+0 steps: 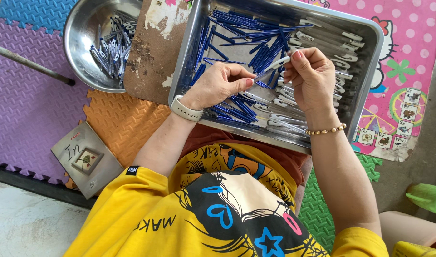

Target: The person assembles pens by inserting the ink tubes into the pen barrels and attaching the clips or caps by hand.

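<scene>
A clear pen barrel with a white cap end (275, 65) is pinched between both hands above the metal tray (370, 38). The left hand (218, 84) grips its lower end with fingertips closed; the right hand (310, 76) closes on the upper end. Blue refills (232, 108) and more clear barrels (341, 52) fill the tray beneath. Farther left, a round steel bowl (80, 28) holds assembled pens (111, 50).

Both hands, the left hand (218, 83) and the right hand (310, 76), are hovering over the middle of the metal tray (370, 52), blocking it. Blue refills (256, 45) and white pen barrels (341, 47) are crowding every corner. The steel bowl (80, 33) is sitting just beyond the tray's left edge.
</scene>
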